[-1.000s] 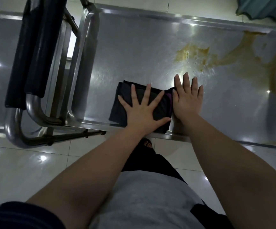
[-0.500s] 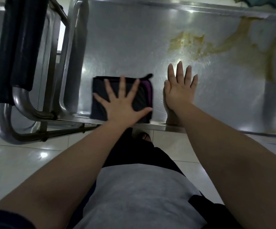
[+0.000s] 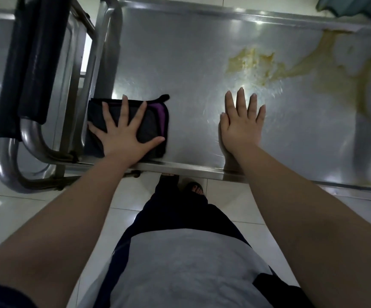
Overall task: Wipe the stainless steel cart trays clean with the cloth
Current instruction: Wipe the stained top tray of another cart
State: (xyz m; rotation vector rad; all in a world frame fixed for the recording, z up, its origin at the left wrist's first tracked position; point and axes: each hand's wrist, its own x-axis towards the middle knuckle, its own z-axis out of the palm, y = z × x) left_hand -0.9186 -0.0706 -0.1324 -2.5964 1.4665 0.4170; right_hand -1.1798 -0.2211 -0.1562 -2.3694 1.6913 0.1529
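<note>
Since the earlier frame the cloth (image 3: 151, 121) has been slid leftward, away from the right hand (image 3: 242, 127), and is now pressed against the tray's left end by the left hand (image 3: 122, 132). Both hands are spread wide and flat; nothing is gripped, the right one merely being braced on bare steel. A wiping pass across the tray (image 3: 180, 63) is judged to be in hand. The yellowish spill (image 3: 255, 65) lies untouched to the right, so a long rightward sweep is called for next.
</note>
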